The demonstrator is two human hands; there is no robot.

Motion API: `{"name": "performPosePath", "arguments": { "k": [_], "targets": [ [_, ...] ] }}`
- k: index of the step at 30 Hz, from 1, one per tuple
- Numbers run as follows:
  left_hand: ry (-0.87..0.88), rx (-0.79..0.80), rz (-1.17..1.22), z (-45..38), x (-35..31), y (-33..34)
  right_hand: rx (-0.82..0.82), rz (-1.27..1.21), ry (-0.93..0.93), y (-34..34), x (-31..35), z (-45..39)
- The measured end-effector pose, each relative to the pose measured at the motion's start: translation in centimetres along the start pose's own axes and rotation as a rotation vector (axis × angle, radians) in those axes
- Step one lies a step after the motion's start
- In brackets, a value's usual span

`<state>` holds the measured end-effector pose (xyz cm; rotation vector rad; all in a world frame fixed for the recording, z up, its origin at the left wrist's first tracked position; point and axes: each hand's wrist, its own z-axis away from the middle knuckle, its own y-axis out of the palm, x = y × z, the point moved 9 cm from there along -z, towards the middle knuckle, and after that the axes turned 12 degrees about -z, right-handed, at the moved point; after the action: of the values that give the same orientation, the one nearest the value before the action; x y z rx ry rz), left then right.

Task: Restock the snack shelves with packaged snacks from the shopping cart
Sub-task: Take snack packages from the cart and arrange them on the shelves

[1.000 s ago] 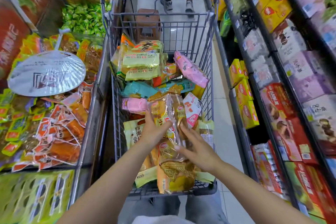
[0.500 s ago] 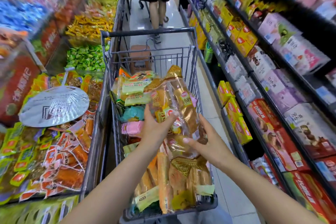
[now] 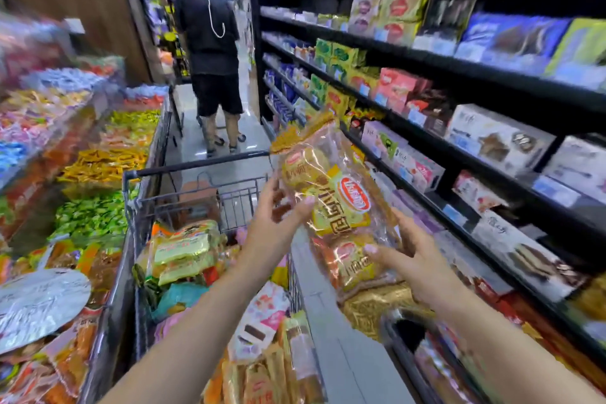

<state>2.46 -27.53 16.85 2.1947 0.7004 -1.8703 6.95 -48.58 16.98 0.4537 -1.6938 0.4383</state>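
Narrow shop aisle, grey tiled floor [image 3: 341,348]. Black multi-tier snack shelves [image 3: 459,62] on the right, stocked with boxes and bags. Open bins of loose wrapped sweets [image 3: 98,161] on the left. Grey wire shopping cart [image 3: 196,170] sits between them, full of mixed packets.

Clear-and-orange plastic pack of small breads [image 3: 331,207] is up in the air, right of the cart, in front of the lower shelves. Left hand [image 3: 278,223] grips its left edge, fingers curled behind it. Right hand [image 3: 410,259] holds the lower end, thumb on the front.

Person in black clothes [image 3: 210,59] stands further down the aisle, back turned.

Left bins and shelf labels are motion-blurred, unreadable. Cart's near end is cut off by the frame. Round silver sign [image 3: 36,305] is partly cropped.
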Motion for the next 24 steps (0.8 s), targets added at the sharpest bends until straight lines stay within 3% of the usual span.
{"name": "performPosePath", "arguments": {
  "k": [8,12,15,17,20,24],
  "targets": [
    [-0.121,0.283,0.285,1.6,-6.0,13.4,0.006,0.061,-0.04,-10.9,5.8,8.3],
    [-0.006,0.175,0.317,3.5,-9.8,18.3,-0.127,0.178,-0.02,-16.9,6.8,12.1],
    [0.021,0.04,0.363,4.4,-11.4,20.8,-0.463,0.26,-0.086,-22.4,7.7,16.5],
    [-0.028,-0.012,0.394,4.8,-11.6,22.4,-0.611,0.272,-0.02,-25.0,6.6,19.6],
    [-0.094,-0.033,0.416,6.2,-12.2,25.0,-0.674,0.236,0.104,-26.9,4.5,23.1],
    [-0.033,-0.023,0.342,8.8,-14.5,28.9,-0.683,0.0,0.133,-27.1,3.8,25.2]
  ]
}}
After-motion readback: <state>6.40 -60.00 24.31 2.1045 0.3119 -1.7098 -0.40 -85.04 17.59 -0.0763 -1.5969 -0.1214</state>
